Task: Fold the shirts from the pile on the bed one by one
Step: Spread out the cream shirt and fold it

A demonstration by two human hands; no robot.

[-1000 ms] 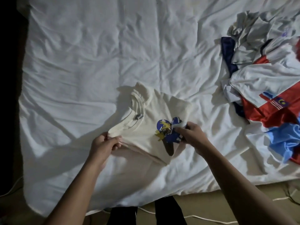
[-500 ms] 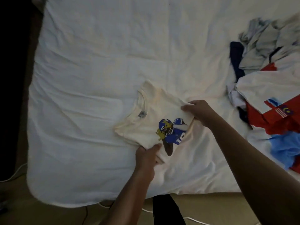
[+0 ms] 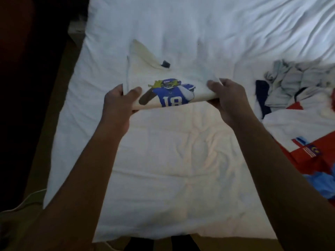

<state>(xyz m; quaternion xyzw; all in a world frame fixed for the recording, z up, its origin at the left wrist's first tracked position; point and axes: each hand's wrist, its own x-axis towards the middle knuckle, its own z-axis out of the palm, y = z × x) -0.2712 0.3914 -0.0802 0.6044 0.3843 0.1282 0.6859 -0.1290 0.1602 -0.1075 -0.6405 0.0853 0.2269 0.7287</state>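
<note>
Between left hand (image 3: pixel 117 104) and right hand (image 3: pixel 228 98), folded cream shirt (image 3: pixel 143 69) hangs pinched

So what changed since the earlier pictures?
Both hands moved to the near edge of the cream shirt: the left hand now grips its left end, the right hand its right end, lifting it. The pile of shirts stayed at the right.

You're over a bed (image 3: pixel 163 214) covered by a wrinkled white sheet (image 3: pixel 181 24) that fills most of the view. Tan floor (image 3: pixel 45 142) runs along its left side and foot, with a thin white cable (image 3: pixel 25 200) lying on it at lower left; the far left is too dark to read. Light is dim, warmest on the sheet's near middle.
</note>
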